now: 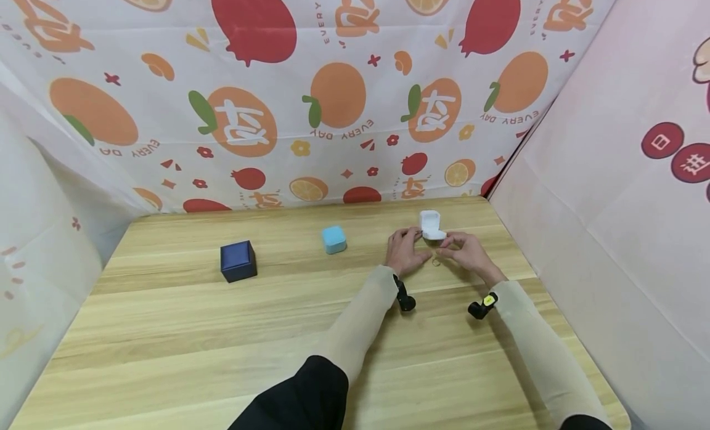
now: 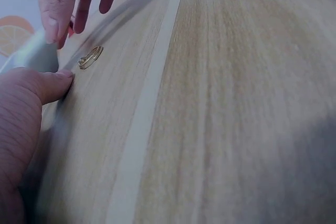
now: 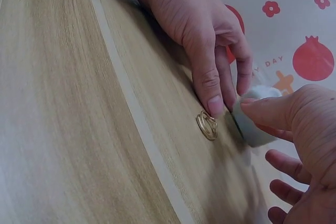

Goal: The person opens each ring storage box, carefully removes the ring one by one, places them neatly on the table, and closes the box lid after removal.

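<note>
A small white ring box [image 1: 430,223] stands with its lid raised near the back right of the table. To its left is my left hand [image 1: 407,251], its fingertips at the box's side and its thumb stretched out in front. From the other side my right hand [image 1: 468,252] pinches the box, thumb [image 3: 262,109] and forefinger at its edge. A gold-coloured ring [image 3: 207,125] lies on the wood just in front of the box, close to the left thumb [image 2: 55,83]. The box's inside is hidden in both wrist views.
A light-blue box [image 1: 334,239] sits left of the hands, towards the back. Further left stands a dark blue box [image 1: 238,261], its lid down. Printed cloth [image 1: 338,153] hangs behind the wooden table [image 1: 183,331], and a pale cloth wall [image 1: 604,190] borders its right side.
</note>
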`<state>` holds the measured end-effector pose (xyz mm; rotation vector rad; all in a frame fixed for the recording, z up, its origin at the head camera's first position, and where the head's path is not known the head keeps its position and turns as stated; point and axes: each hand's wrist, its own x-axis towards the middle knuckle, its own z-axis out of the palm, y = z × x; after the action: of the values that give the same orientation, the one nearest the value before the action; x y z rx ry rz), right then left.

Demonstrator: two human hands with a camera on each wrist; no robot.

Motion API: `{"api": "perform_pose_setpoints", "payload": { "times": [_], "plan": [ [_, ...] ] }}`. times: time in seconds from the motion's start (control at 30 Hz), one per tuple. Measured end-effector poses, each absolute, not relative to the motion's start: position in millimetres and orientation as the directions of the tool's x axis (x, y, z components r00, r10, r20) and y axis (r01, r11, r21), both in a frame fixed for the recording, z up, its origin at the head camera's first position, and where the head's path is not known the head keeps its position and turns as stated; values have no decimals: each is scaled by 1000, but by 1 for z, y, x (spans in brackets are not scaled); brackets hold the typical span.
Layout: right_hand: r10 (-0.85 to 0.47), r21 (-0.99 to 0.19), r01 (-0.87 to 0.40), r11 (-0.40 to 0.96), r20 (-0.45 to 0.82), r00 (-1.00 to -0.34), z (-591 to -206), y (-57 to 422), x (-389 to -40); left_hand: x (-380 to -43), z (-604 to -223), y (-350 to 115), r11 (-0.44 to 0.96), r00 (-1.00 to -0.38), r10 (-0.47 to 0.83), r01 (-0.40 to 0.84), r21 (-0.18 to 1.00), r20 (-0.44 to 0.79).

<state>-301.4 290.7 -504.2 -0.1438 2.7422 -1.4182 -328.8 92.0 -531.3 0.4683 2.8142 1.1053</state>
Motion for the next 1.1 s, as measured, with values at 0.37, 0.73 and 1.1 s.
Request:
{"api": "perform_pose_setpoints", "payload": {
  "times": [0.37,0.73,1.1],
  "plan": [
    [-107,-815,-86,572,30,-994,-504,290,-302,-331,-537,90,671,-948,308,273,690,76],
    [-30,-813,-80,576,76,-997,-498,294,-299,-335,-531,78,575,-929,366,270,773,52],
    [62,-820,-106,562,169,-984,-487,298,-303,-334,-499,69,513,-878,421,438,738,229]
  ]
}}
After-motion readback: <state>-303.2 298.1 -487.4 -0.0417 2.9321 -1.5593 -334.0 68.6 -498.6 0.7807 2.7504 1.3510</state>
